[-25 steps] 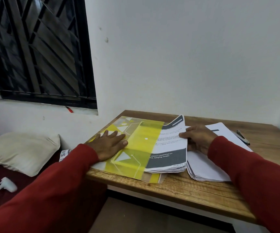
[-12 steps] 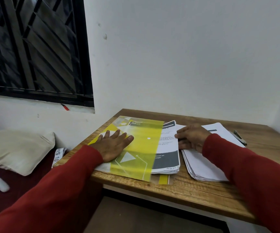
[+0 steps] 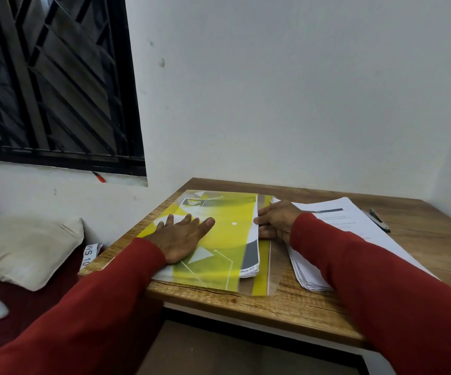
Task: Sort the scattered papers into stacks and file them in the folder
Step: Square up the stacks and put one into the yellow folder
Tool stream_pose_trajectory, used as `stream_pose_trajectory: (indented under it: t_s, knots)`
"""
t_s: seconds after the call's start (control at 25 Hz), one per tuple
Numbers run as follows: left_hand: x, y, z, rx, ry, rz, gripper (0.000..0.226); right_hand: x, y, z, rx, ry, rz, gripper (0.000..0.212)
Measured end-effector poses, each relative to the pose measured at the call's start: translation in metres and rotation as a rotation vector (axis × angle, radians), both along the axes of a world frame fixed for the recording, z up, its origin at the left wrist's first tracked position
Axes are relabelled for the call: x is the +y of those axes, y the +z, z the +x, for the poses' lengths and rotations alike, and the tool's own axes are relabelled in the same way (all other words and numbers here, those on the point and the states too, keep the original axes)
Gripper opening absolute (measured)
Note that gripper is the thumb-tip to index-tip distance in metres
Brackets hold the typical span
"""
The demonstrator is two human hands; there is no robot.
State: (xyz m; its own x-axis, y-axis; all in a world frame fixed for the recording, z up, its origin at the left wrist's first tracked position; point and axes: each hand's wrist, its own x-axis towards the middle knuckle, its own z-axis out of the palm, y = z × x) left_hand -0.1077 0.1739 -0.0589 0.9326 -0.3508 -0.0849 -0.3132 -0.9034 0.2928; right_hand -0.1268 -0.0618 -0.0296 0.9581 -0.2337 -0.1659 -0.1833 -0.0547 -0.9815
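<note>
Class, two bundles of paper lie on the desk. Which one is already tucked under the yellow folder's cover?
The left bundle, its edge showing beside the yellow folder cover. The right stack lies bare on the desk.

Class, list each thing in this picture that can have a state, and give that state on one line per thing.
Yellow folder: cover closed flat over the papers, flat on the table.
Filed papers: inside the folder, right edge sticking out.
Loose paper stack: lying outside the folder, unfiled.
Left hand: open, palm pressed on the cover.
Right hand: fingers at the papers' right edge.
</note>
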Motion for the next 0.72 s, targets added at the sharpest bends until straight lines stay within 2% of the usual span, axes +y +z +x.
stream_pose_trajectory:
  t_s: [0.08, 0.16, 0.24, 0.28, 0.4, 0.44, 0.48, 0.64, 0.72]
  knots:
    - [-0.004, 0.001, -0.002, -0.005, 0.001, -0.001, 0.123, -0.002, 0.000, 0.001, -0.022, -0.020, -0.005, 0.020]
    - [-0.004, 0.002, 0.000, 0.006, -0.008, -0.003, 0.139, -0.008, 0.000, 0.006, -0.043, -0.048, -0.045, 0.020]
    - [-0.003, 0.001, 0.001, 0.020, -0.006, -0.002, 0.144, -0.015, 0.001, 0.009, -0.057, -0.075, -0.072, 0.019]
    - [-0.003, 0.001, 0.000, 0.026, -0.001, -0.004, 0.137, -0.017, 0.000, 0.010, -0.056, -0.082, -0.075, 0.020]
    - [-0.010, 0.002, -0.007, -0.006, 0.011, 0.032, 0.078, -0.013, -0.002, 0.004, -0.038, -0.065, -0.046, 0.020]
    - [-0.012, 0.001, -0.007, -0.016, 0.017, 0.026, 0.071, -0.009, -0.003, 0.003, -0.027, -0.046, -0.032, 0.018]
    - [-0.014, -0.001, -0.006, -0.014, 0.029, 0.020, 0.077, -0.006, -0.003, 0.002, -0.013, -0.020, -0.018, 0.016]
    - [-0.014, -0.010, 0.001, -0.061, 0.045, 0.098, 0.134, -0.003, -0.003, 0.005, 0.044, 0.069, 0.007, 0.014]
    - [-0.014, -0.012, 0.000, -0.083, 0.031, 0.141, 0.137, -0.006, -0.001, 0.003, 0.078, 0.116, -0.024, 0.016]
